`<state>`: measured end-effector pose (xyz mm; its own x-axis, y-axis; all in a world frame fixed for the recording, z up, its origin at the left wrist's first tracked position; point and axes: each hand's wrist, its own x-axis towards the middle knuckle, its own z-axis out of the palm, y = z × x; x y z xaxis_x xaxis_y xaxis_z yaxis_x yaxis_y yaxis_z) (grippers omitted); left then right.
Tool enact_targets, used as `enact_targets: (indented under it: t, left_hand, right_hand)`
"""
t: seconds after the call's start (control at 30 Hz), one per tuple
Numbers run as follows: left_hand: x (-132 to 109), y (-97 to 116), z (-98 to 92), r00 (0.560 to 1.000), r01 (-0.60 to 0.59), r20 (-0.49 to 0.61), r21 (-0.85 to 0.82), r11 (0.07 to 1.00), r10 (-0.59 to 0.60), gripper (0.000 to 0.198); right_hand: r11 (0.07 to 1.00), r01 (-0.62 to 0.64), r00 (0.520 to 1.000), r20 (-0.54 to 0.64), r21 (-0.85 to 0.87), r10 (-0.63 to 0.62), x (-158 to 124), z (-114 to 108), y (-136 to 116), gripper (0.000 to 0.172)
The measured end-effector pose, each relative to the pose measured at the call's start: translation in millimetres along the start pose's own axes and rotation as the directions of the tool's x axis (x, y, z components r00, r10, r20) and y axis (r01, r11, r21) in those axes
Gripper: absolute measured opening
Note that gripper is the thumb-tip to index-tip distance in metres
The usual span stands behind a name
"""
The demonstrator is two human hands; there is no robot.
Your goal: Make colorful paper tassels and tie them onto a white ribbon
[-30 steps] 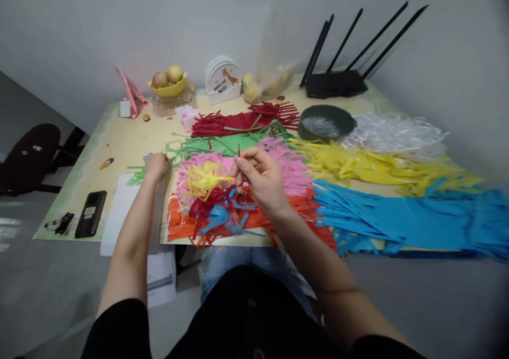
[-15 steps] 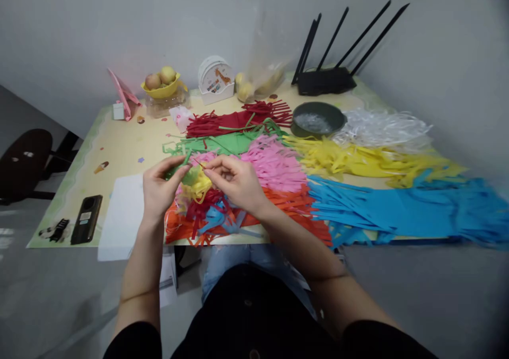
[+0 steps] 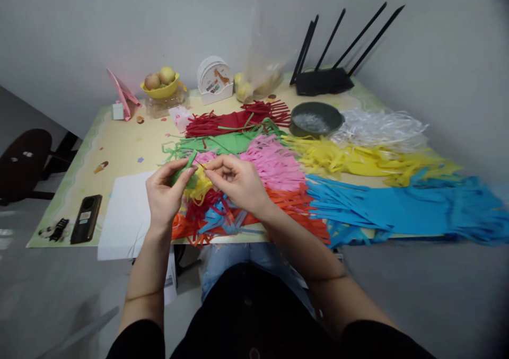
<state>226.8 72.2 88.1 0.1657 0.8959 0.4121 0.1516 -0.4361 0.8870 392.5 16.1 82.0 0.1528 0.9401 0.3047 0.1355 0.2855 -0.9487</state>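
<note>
My left hand (image 3: 167, 192) pinches a green strip (image 3: 191, 159), whose end sticks up above the fingertips. Close on its right, my right hand (image 3: 238, 181) is closed on a thin reddish strand (image 3: 200, 164) that points toward the green strip. Whether the strand touches the strip is too small to tell. Below both hands lie yellow strips (image 3: 199, 187), dark red strips (image 3: 199, 209) and light blue strips (image 3: 217, 220). Pink fringed paper (image 3: 274, 165) and orange fringed paper (image 3: 296, 210) lie beside and under my right forearm.
Red fringe (image 3: 234, 121), green fringe (image 3: 226, 143), yellow fringe (image 3: 369, 160) and blue fringe (image 3: 417, 208) spread over the table. A dark bowl (image 3: 316, 120) stands before a black router (image 3: 324, 81). At left lie a phone (image 3: 86, 219) and white paper (image 3: 127, 210); fruit (image 3: 159, 79) is behind.
My left hand has shifted slightly right, and the green strip now stands more upright at its fingertips. My right hand has barely moved. Thin dark strands now show on the white paper.
</note>
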Motion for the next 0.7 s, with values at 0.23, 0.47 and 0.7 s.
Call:
enact_targets:
  t: [0.23, 0.47, 0.7]
  left_hand:
    - [-4, 5, -1.5, 0.969, -0.242, 0.107, 0.280, 0.929, 0.221, 0.017]
    - [-4, 9, 0.4, 0.852, -0.518, 0.340, 0.430, 0.739, 0.399, 0.013]
    - [21, -1, -3.6, 0.828, -0.559, 0.393, 0.520, 0.645, 0.400, 0.014]
  right_hand:
    - [0.982, -0.081, 0.995, 0.065, 0.173, 0.071, 5, -1, -2, 0.024]
    - [0.923, -0.204, 0.959, 0.258, 0.327, 0.121, 20, -11, 12, 0.048]
    - [0.977, 0.093, 0.994, -0.069, 0.190, -0.081, 59, -48, -76, 0.024]
